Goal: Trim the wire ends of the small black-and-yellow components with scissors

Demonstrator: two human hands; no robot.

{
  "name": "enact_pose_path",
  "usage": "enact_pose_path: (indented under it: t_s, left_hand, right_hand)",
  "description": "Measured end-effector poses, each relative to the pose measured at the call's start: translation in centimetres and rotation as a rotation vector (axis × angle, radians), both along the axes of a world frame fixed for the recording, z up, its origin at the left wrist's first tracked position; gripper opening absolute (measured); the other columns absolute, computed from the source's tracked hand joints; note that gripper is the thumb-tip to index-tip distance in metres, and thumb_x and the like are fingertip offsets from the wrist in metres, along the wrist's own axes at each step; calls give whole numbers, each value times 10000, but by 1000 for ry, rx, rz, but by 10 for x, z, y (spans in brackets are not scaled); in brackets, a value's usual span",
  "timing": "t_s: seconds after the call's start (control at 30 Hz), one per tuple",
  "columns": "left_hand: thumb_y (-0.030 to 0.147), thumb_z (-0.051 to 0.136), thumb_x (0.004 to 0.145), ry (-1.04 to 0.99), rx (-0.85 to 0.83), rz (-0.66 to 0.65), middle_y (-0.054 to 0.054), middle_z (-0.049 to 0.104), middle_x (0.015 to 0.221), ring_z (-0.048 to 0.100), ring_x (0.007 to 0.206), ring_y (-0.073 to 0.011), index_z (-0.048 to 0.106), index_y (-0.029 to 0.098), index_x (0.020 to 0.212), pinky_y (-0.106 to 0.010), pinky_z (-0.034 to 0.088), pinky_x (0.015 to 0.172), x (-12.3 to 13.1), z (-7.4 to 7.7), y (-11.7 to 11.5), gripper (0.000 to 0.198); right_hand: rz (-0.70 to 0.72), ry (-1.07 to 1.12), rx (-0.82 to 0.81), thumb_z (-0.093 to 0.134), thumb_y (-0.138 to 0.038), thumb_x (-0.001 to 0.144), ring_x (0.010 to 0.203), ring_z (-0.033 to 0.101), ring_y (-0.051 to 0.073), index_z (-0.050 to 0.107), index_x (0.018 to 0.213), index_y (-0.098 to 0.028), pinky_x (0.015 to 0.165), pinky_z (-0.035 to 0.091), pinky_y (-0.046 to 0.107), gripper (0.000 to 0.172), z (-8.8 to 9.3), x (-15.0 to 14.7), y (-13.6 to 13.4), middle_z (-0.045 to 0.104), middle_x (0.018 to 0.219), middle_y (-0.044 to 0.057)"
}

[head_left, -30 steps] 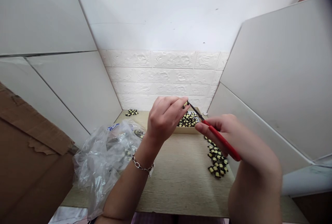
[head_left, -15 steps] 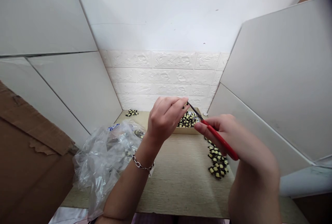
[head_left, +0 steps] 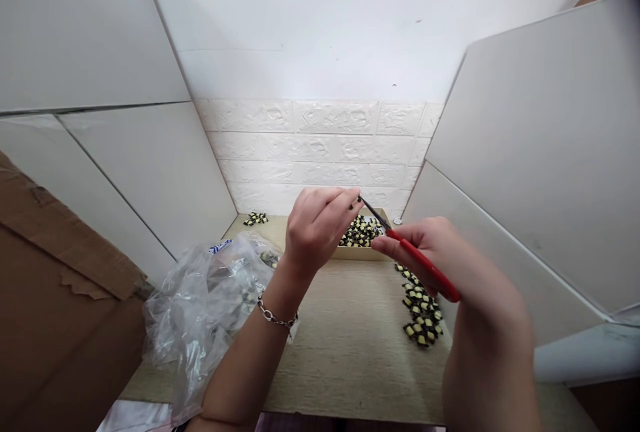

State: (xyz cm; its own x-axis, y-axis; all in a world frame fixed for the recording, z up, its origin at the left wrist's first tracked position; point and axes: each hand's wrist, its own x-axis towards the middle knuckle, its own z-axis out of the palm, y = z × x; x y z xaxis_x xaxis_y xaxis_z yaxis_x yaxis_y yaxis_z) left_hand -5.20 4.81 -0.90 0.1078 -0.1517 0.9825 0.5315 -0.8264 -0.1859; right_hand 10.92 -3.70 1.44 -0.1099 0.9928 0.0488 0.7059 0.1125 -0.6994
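My right hand (head_left: 420, 249) is closed around red-handled pliers (head_left: 425, 264) with slim dark jaws, pointing up and to the left. The tips of the jaws reach my left fingertips. My left hand (head_left: 320, 229) is closed in a pinch on a small black-and-yellow part (head_left: 357, 203), mostly hidden by the fingers. A chain bracelet circles the left wrist. Just beyond and below the hands stands a shallow yellowish box (head_left: 363, 254) holding many more such parts. Whether the jaws grip the part cannot be made out.
A loose pile of black-and-yellow parts (head_left: 423, 315) lies right of centre on the table (head_left: 350, 352). A smaller cluster (head_left: 256, 219) sits at the back left. On the left are a crumpled clear plastic bag (head_left: 200, 312) and a cardboard box (head_left: 65, 312). White walls enclose the space.
Both hands stay almost in place, the pliers' tips still at the left fingertips. My right hand has shifted very slightly to the left.
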Motion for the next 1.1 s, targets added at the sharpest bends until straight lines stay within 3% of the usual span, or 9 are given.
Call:
enact_pose_path:
  t_s: [0.43, 0.73, 1.1]
  left_hand:
    - [135, 693, 643, -125, -14, -18, -11, 660, 739, 591, 690, -101, 607, 164, 862, -235, 483, 628, 4, 0, -3, 238]
    - [129, 693, 639, -156, -28, -8, -10, 656, 721, 585, 674, -104, 613, 164, 856, -238, 479, 604, 5, 0, -4, 234]
    - [129, 692, 640, -119, -29, -31, -29, 660, 745, 592, 701, -107, 610, 140, 875, -239, 466, 632, 5, 0, -6, 249]
  right_hand:
    - [15, 161, -79, 484, -607, 709, 317, 325, 51, 302, 534, -190, 301, 229, 180, 488, -2, -6, -6, 289, 424, -65]
    - [54, 76, -7, 466, -578, 744, 358, 383, 65, 319, 562, -189, 338, 292, 185, 454, -7, -5, -1, 383, 430, -53]
    - [72, 55, -14, 466, -521, 775, 385, 368, 69, 346, 551, -185, 374, 277, 189, 421, 1, -4, -8, 413, 423, -47]
